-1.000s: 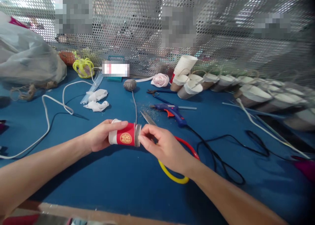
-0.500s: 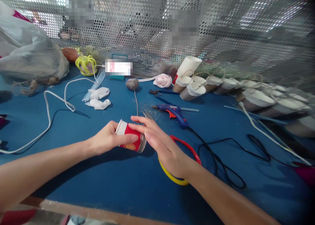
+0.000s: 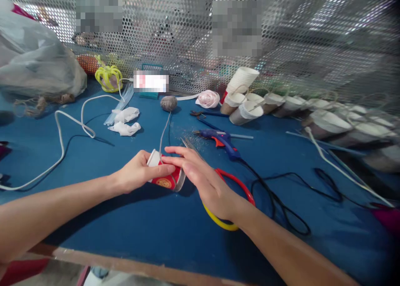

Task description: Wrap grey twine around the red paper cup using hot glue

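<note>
My left hand (image 3: pixel 133 173) is closed around a red and white paper cup (image 3: pixel 167 181) tilted on its side, its thumb along the cup's red wall. A grey strand of yarn (image 3: pixel 164 129) runs from a yarn ball (image 3: pixel 168 104) to the cup and lies across its wall. My right hand (image 3: pixel 203 177) rests outstretched fingers on the cup and the yarn; its thumb is hidden. Beneath this hand lie scissors (image 3: pixel 246 186) with red and yellow handles, partly covered. A blue glue gun (image 3: pixel 218 138) lies just beyond.
Several wrapped cups with handles (image 3: pixel 246 112) line the back right, near stacked white cups (image 3: pixel 243 79). Pliers (image 3: pixel 208 114), a pink ribbon roll (image 3: pixel 208 99) and white scraps (image 3: pixel 125 121) lie farther back. A white cord (image 3: pixel 61 140) and a black cable (image 3: pixel 287 211) cross the blue table.
The yarn strand has swung left and now meets the cup near its white rim, with a strand visible across the red wall. Both hands stay nearly in place on the cup.
</note>
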Demonstrator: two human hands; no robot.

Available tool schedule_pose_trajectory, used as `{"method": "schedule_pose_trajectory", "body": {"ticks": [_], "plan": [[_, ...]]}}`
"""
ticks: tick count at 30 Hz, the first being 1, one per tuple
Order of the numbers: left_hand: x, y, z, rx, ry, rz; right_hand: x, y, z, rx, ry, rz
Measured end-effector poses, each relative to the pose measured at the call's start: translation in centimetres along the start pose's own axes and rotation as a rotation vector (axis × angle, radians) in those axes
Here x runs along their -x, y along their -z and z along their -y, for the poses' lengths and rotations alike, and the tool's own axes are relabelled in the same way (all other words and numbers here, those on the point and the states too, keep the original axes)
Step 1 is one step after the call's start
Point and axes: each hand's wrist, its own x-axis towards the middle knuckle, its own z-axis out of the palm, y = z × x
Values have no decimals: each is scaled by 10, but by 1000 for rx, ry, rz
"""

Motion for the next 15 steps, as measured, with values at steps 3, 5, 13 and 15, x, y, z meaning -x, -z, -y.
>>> {"method": "schedule_pose_trajectory", "body": {"ticks": [3, 5, 13, 15], "plan": [[-1, 0, 0, -40, 33, -46, -3, 4, 0, 16, 10, -46], [-1, 1, 0, -61, 48, -67, -6, 16, -4, 125, -78, -211], [-2, 7, -5, -16, 46, -149, -11, 85, -54, 752, -720, -300], [-3, 9, -6, -42, 42, -165, -12, 89, -69, 771, -766, -210]]}}
